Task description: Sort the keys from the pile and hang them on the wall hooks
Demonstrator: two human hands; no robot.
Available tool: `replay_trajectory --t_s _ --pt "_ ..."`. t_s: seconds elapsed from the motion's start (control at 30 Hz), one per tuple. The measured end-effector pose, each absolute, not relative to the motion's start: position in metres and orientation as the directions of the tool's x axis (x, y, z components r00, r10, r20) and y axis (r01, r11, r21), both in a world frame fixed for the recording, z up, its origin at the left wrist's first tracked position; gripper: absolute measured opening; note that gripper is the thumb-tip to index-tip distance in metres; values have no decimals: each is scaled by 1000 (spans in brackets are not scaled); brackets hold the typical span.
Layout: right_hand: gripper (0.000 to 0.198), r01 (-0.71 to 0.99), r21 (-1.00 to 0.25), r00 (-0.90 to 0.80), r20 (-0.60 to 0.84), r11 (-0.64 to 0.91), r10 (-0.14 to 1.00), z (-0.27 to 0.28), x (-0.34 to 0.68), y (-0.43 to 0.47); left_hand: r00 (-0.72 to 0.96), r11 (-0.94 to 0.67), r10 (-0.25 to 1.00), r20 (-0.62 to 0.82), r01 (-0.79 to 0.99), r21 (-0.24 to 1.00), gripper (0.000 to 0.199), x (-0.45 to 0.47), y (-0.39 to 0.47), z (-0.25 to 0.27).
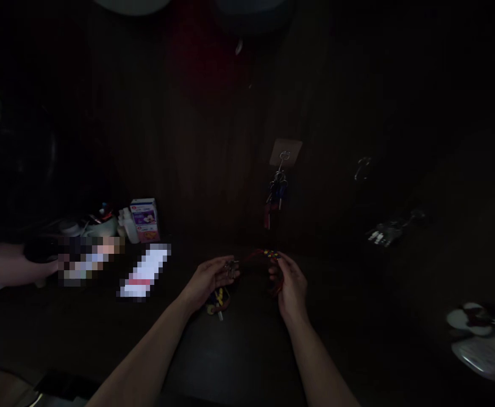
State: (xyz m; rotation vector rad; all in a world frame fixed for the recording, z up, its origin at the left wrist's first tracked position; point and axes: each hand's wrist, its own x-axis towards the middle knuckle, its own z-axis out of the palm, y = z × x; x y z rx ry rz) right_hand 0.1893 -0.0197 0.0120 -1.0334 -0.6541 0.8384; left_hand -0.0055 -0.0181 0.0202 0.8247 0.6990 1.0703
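Fingers (220, 264) of the left hand (203, 282) are clamping on a cluster of small metal pieces (231, 268), while those of the right hand (293, 288) are pinching a multicoloured braided cord (270, 254); both things are being held above the counter (230, 356), near its back edge. Toward the counter's left end, a rounded pink object (14, 264) is lying on its side, and a blurred item (88, 263) is sitting just right of it. Farther right, white bottles (129, 226) are standing beside a purple and pink box (144, 212) near the back edge, and a bright oblong (146, 271) is lying in front of them, its face blurred out. Below the left hand, a bundle with yellow parts (219, 295) is showing; whether it is hanging or resting on the counter, one cannot tell. Between the hands a thin red strand is running, its ends fading into the dark. Behind the right hand, a bunch of keys (279, 189) is hanging from a hook plate (292, 151). Farther right, a metal bunch (381, 234) is glinting, and at the far right a clear object (487, 353) is lying beside a white rounded piece (470, 318).
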Motion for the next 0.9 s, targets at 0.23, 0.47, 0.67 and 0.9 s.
replay_trajectory --t_s 0.23,0.47,0.67,0.9 --pt "36 -106 -952 423 219 289 879 50 203 -31 241 98 969 -54 -176 979 42 0 -17 19" --pt "36 68 -932 326 357 355 875 101 232 -32 195 33 980 -32 0 999 42 4 -15 20" --pt "36 141 -870 431 483 472 762 143 271 -17 212 -15 977 -14 134 991 40 7 -14 18" --pt "37 78 -812 548 520 578 655 192 310 10 220 -45 975 -12 253 966 40 12 -18 24"
